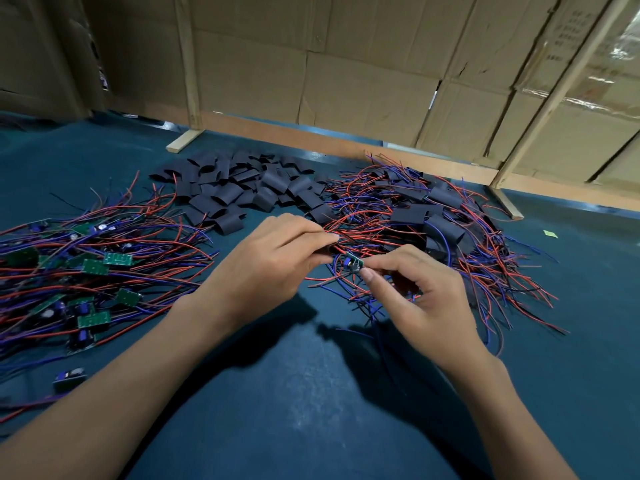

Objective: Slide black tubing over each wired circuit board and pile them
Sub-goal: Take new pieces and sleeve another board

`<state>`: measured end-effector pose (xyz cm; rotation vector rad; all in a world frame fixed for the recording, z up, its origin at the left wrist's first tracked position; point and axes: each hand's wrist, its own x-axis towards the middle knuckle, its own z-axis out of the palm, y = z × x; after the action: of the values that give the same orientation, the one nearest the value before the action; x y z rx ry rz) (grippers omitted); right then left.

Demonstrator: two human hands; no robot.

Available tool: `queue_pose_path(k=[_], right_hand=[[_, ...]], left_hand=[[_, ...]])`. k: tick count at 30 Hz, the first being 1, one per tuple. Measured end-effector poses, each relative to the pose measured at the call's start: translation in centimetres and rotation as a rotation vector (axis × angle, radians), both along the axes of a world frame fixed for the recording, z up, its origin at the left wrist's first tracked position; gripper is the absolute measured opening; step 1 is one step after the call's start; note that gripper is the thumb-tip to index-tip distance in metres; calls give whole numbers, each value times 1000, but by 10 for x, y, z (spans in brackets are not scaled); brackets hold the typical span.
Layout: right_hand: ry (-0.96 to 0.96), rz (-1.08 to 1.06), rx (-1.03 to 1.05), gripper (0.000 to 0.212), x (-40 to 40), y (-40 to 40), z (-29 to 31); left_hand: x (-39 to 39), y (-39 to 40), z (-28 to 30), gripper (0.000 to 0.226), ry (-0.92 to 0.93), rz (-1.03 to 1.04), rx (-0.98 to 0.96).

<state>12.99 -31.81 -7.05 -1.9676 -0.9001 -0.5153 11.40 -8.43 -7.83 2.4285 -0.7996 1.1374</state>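
Observation:
My right hand pinches a small green circuit board with red and blue wires, held just above the table at centre. My left hand grips a piece of black tubing, mostly hidden under its fingers, right beside the board's end. Bare wired boards lie in a heap at the left. Loose black tubing pieces are spread at the back centre. Boards sleeved in tubing are piled at the right among tangled wires.
The table has a dark teal cover. A wooden frame and cardboard boxes stand along the back edge. A small green scrap lies at the far right.

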Motion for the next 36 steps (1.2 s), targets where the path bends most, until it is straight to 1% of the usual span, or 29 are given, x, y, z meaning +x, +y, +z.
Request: queue_pose_path(k=[4, 6, 8, 12, 14, 16, 19, 23, 26, 29, 30, 31, 33, 34, 36], right_hand=[[39, 37, 16, 6, -4, 5, 0], [92, 53, 48, 6, -5, 6, 0], [197, 52, 101, 5, -5, 7, 1], [452, 89, 249, 10, -6, 8, 5], [521, 107, 280, 14, -6, 8, 8], [547, 99, 271, 15, -7, 7, 9], [555, 35, 241, 7, -7, 11, 7], [553, -60, 300, 14, -8, 19, 0], [524, -88, 294, 16, -5, 16, -2], [500, -91, 299, 9, -3, 12, -1], [445, -114, 298, 7, -4, 12, 0], [332, -173, 277, 9, -5, 12, 0], [38, -349, 202, 22, -6, 14, -1], [-72, -434, 186, 28, -7, 16, -2], [-170, -533, 213, 34, -8, 16, -2]], left_hand=[[-2, -1, 2, 27, 0, -16, 38], [-3, -1, 3, 28, -7, -26, 68], [-3, -2, 3, 29, -8, -41, 83], [-2, -2, 2, 32, -4, -62, 91], [-2, -2, 1, 33, -2, -64, 91], [-2, -4, 1, 34, -5, -69, 95], [-3, -7, 2, 32, -8, -89, 112], [-4, -10, 4, 28, -14, -87, 129], [-4, -11, 6, 25, -25, -78, 160], [-1, -17, 11, 23, -31, -83, 216], [2, -20, 15, 21, -19, -88, 235], [7, -24, 22, 20, -7, -93, 257], [22, -32, 44, 21, 4, -87, 309], [33, -38, 59, 23, 15, -76, 331], [62, -53, 93, 28, 44, -34, 349]])
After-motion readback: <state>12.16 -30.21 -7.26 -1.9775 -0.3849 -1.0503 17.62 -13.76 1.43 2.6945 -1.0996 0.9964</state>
